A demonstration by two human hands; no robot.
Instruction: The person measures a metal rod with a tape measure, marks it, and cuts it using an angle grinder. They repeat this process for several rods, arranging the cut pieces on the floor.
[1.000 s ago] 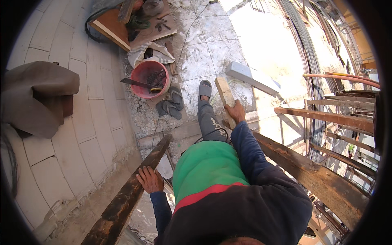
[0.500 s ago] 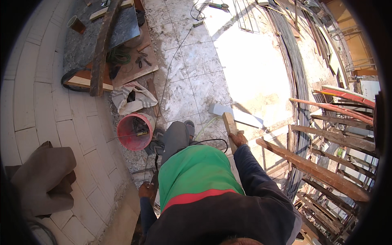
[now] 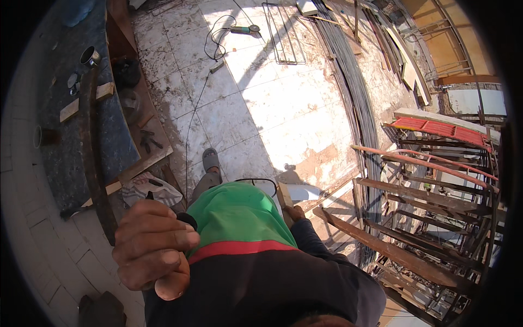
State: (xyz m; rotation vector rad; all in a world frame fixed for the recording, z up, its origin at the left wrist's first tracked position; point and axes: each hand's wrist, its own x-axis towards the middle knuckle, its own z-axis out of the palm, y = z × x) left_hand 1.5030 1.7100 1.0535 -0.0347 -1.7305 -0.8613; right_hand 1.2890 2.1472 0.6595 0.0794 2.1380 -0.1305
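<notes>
- Curling into a fist, the left hand (image 3: 155,248) is hanging before the left of the torso, its fingers folding around a dark object (image 3: 188,220); the fist is hiding too much of it for me to be naming it.
- Reaching low along the right side, the right hand (image 3: 296,213) is gripping a wooden block (image 3: 284,195), the fingers wrapping its side; the torso is covering part of the hold.
- Beside the block, a pale slab (image 3: 308,192) is lying on the floor, and a black loop (image 3: 272,187) is curving near the waist.
- Good handling, I am judging, is resting on a full-palm grip, with the block pointing away from the leg and the left wrist staying relaxed.
- Ahead, a sandalled foot (image 3: 211,159) is standing near a thin cable (image 3: 188,131); sure footing is probably depending on stepping clear of it.
- Farther out, an angle grinder (image 3: 244,29) is lying on the tiles, long metal rods (image 3: 348,98) are running along the right, and a timber (image 3: 90,158) is spanning the dark worktop (image 3: 54,163) on the left.
</notes>
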